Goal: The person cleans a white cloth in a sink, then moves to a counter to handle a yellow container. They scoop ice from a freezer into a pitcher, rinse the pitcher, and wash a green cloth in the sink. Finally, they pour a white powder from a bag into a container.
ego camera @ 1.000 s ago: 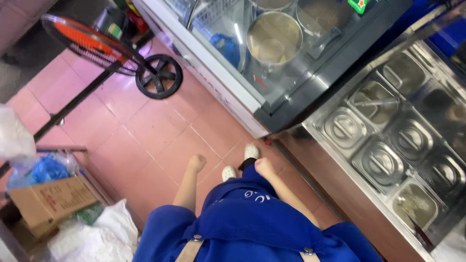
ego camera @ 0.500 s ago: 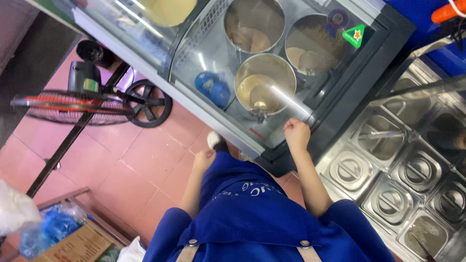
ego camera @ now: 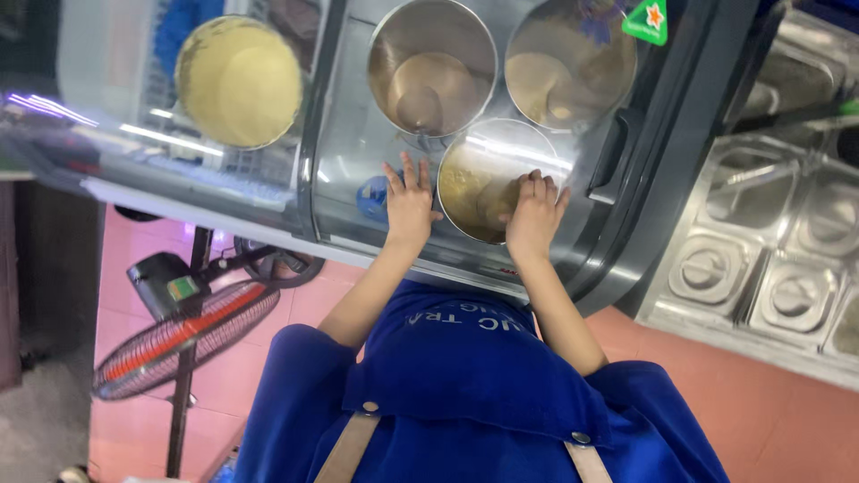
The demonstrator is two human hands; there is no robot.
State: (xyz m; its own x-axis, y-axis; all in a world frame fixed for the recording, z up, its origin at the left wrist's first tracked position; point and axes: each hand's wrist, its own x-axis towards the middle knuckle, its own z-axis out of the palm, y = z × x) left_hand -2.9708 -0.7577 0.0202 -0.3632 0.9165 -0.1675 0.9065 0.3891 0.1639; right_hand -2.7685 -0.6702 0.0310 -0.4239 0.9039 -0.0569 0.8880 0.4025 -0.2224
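I stand at a chest freezer with a curved glass lid. My left hand lies flat on the glass, fingers spread, beside a blue object under the pane. My right hand rests on the glass with fingers curled, as if hooked on the pane's edge, over a round metal tub of brownish content. Under the glass there are also a tub of yellow content and two more metal tubs. My blue apron fills the bottom of the view.
A steel counter with several lidded inset pans stands to the right of the freezer. A floor fan with a red and black grille stands on the pink tiled floor at lower left. A green triangular sticker sits on the freezer frame.
The view has swung from the floor up to the freezer. Both hands rose from near my body onto the glass lid; the left joined the right there.
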